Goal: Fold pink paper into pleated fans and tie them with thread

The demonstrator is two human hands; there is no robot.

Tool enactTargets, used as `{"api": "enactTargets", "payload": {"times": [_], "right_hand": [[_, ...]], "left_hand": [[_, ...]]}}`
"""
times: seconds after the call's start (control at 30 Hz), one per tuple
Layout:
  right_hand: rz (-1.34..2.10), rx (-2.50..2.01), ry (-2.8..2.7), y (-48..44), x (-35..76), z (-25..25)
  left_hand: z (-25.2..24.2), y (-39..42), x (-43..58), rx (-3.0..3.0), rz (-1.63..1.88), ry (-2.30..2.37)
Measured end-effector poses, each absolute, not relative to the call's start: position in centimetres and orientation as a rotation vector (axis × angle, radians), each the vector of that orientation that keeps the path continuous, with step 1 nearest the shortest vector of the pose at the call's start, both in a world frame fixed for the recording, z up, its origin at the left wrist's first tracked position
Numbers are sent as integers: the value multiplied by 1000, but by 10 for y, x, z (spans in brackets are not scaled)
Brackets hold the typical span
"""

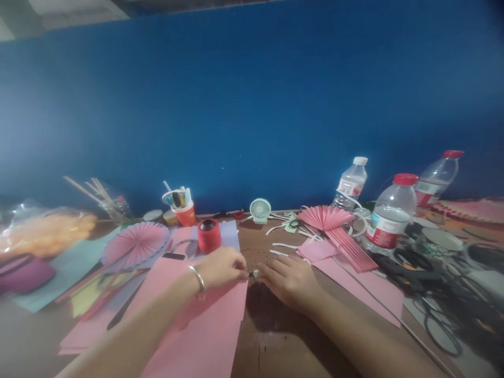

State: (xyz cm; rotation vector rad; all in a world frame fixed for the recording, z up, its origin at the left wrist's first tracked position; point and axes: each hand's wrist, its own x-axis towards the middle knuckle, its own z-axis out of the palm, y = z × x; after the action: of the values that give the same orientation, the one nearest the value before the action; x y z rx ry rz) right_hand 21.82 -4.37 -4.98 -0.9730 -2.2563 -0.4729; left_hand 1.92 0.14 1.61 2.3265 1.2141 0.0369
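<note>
My left hand, with a silver bangle at the wrist, is closed in a pinch over the edge of the pink paper. My right hand lies low over the brown table, fingers together and tips bent down. Between the two sets of fingertips is a small object, dark at its left end and pale at its right; its kind is too small to make out. A red spool stands behind my left hand. White paper strips lie just beyond my right fingers.
Pleated pink paper fans lie left and right. A red cup of pens and a small green fan stand by the blue wall. Water bottles and black scissors occupy the right side.
</note>
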Motion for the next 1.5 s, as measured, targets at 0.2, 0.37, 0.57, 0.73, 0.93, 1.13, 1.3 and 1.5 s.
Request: {"api": "enactTargets", "payload": {"times": [0.2,0.37,0.57,0.73,0.93,1.13,1.3,1.5], "right_hand": [[-547,-932,-2235,-41,219,-50],[-552,-892,-2280,-39,222,-48],[-502,-877,-2304,-37,225,-51],[-312,-1041,-2461,-38,231,-46],[-106,-1265,-2627,-45,239,-44],[-60,-1387,-2521,-49,237,-52],[17,-1330,-2501,-49,234,-51],[-3,-1327,-2487,-56,233,-51]], "left_hand": [[17,2,22,2350,31,1213],[12,3,20,2347,-3,1199],[10,8,18,2370,-93,1131],[7,23,34,2428,-219,1002],[-4,3,52,2623,-103,1069],[-26,-49,41,2911,49,1550],[-41,-61,21,2719,-2,1471],[-53,-68,5,2589,-61,1460]]}}
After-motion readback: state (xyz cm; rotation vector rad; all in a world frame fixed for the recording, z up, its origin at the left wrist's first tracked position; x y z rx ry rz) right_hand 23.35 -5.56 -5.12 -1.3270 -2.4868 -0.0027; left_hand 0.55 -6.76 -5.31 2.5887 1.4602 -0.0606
